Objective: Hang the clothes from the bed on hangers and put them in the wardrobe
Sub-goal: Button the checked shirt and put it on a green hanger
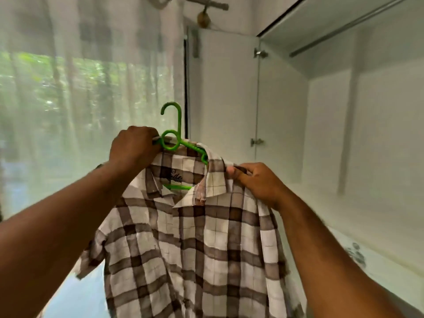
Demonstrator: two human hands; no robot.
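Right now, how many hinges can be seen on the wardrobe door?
2. Both sit along the right edge of the open wardrobe door: an upper hinge and a lower hinge. Any further down would be hidden behind the checked shirt.

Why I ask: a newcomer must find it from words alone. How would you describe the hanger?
Find the open white wardrobe on the right; left of it, a left hand and a right hand hold up a brown checked shirt. The hanger sticks up from its collar: bright green plastic, hook upward, unlike the pale cloth around it.
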